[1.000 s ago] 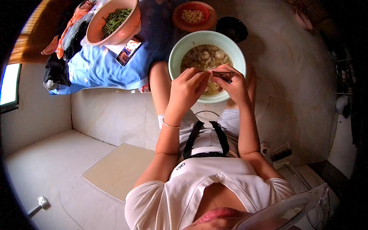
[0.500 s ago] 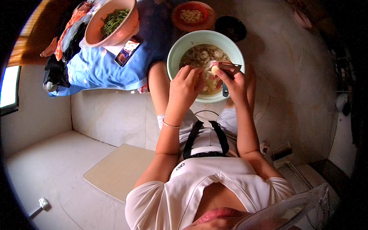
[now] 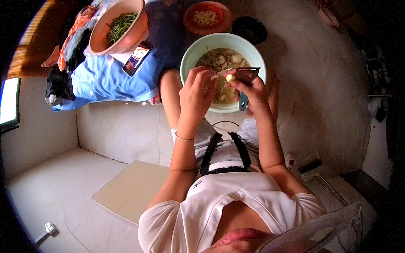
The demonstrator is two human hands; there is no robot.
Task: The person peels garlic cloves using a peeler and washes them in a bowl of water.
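Note:
Over a pale green basin (image 3: 185,59), my right hand (image 3: 254,93) grips a small knife, its dark blade (image 3: 247,75) up and its grey-green handle (image 3: 243,101) below the palm. The same hand pinches a pale garlic clove (image 3: 230,78) between thumb and finger. My left hand (image 3: 195,86) is closed at the fingertips on a thin whitish strip of garlic skin (image 3: 220,73), just left of the clove. Murky water with garlic pieces and skins (image 3: 223,59) fills the lower basin, which sits between my knees.
Beyond the basin stand a red bowl of pale cloves (image 3: 205,17) and a black round dish (image 3: 249,30). To the left, a pink basin (image 3: 96,40) of green beans (image 3: 121,28) and a lit phone (image 3: 137,59) rest on blue cloth (image 3: 101,84).
My left hand has moved left and away from the clove, drawing the skin strip out. My right hand has turned the knife, so its blade shows more. The view has shifted slightly.

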